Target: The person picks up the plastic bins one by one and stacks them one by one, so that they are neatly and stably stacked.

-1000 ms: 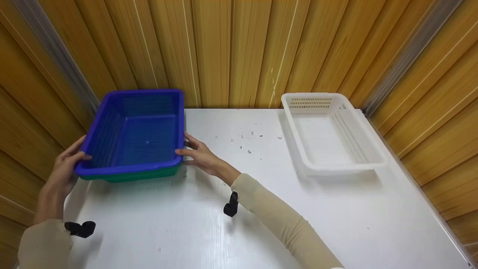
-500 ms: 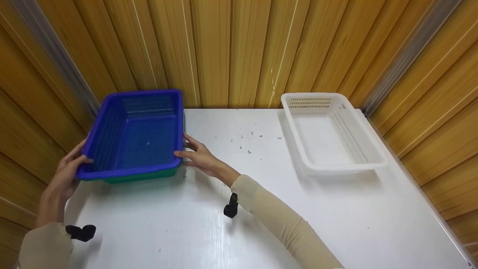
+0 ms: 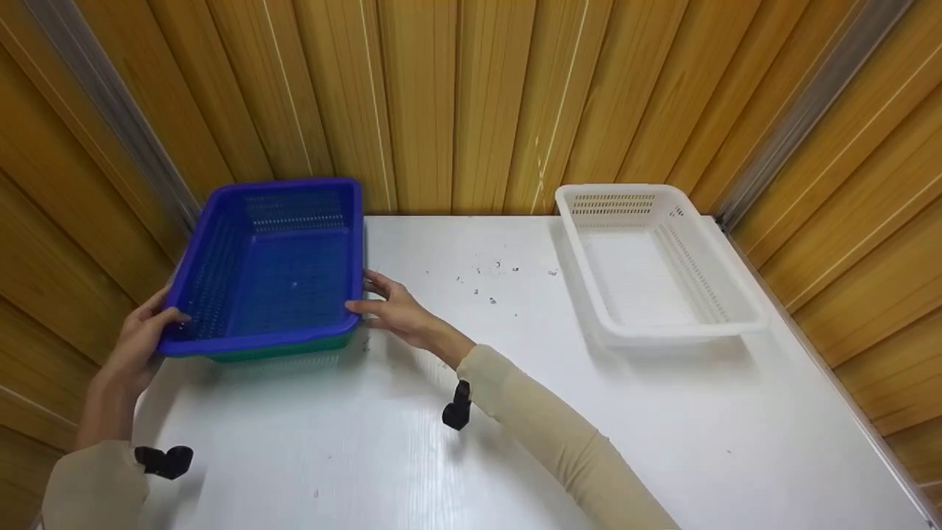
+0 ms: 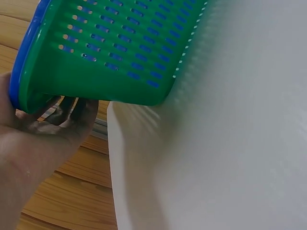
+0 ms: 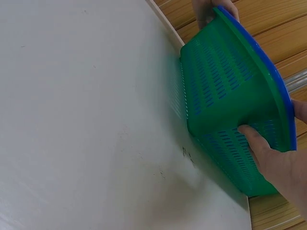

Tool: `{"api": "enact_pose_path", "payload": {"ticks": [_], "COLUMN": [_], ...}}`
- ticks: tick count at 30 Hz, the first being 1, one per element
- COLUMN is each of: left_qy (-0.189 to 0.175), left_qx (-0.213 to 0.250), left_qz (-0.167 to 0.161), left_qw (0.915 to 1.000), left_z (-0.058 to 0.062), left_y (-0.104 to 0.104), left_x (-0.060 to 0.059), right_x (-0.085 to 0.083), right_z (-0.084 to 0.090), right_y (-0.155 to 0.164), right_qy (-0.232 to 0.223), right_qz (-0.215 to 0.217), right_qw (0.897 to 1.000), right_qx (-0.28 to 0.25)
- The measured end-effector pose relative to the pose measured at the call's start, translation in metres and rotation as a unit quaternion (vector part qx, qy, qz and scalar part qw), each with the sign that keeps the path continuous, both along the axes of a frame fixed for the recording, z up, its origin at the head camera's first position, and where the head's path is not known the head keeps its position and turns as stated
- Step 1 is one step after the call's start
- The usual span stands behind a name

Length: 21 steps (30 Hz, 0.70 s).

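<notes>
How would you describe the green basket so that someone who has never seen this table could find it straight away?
Start at the white table in front of the wooden wall, then look to its far left corner. There the left hand and right hand hold a blue basket by its two ends. The green basket sits nested beneath it, showing only as a green strip under the blue rim, unlike the white basket standing alone on the right.

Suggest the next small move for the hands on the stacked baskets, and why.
Probably lift the blue basket free of the green basket it nests in: the left hand and right hand grip its opposite rims, with thumbs on top.
</notes>
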<state>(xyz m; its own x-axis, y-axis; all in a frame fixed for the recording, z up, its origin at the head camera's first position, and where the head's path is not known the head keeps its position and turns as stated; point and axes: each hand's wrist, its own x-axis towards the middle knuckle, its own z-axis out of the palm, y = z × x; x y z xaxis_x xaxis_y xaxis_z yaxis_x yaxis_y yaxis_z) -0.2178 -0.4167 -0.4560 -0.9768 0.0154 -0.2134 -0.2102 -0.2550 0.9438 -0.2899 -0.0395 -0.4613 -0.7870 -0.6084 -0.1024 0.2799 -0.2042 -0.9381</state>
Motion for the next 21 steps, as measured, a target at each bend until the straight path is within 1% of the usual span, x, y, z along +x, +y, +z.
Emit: {"api": "enact_pose_path", "payload": {"ticks": [2,7,10,13,19,21], "left_qy": [-0.003,-0.022,-0.023,-0.016,0.012,0.018], "left_qx": [-0.001,-0.004,-0.016,-0.028,-0.036,-0.044], "left_qz": [0.001,0.000,0.000,0.000,-0.008,-0.008], "left_qw": [1.0000,0.9997,0.9996,0.9995,0.9992,0.9989], "left_z": [-0.001,-0.001,0.000,0.000,0.001,0.009], "left_y": [0.002,0.006,0.008,0.011,0.022,0.029], "left_x": [0.000,0.002,0.003,0.003,0.002,0.010], "right_x": [0.000,0.001,0.001,0.001,-0.001,0.006], "right_z": [0.001,0.003,0.004,0.004,0.006,0.012], "right_y": [0.001,0.006,0.008,0.012,0.023,0.029], "right_qy": [0.006,0.026,0.030,0.031,0.041,0.047], "right_qz": [0.003,0.003,-0.001,-0.006,-0.016,-0.021], "right_qw": [1.000,1.000,0.999,0.999,0.998,0.998], "right_qx": [0.004,0.014,0.020,0.025,0.036,0.044]}}
